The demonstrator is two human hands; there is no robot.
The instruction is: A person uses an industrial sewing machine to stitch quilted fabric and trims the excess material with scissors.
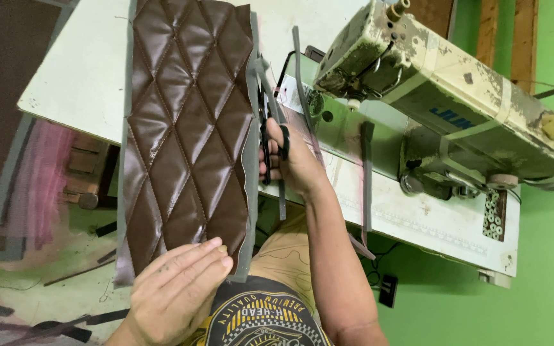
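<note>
Brown quilted panel, diamond-stitched, glossy, grey backing showing along both long edges; hangs off near edge of sewing table toward lap. Left hand flat on panel's lower end, fingers extended and together, pressing rather than gripping. Right hand closed through loops of black scissors; blades point up along panel's right edge, against grey margin. Thin grey strip hangs loose beside scissors, past right hand; whether fully severed, cannot tell. Second grey strip draped over table edge, further right, apart from panel. Third strip lies on table top near machine head. Worn cream sewing machine on right half of table, paint chipped. Green wall beyond far end. Scraps on floor below left table corner.
</note>
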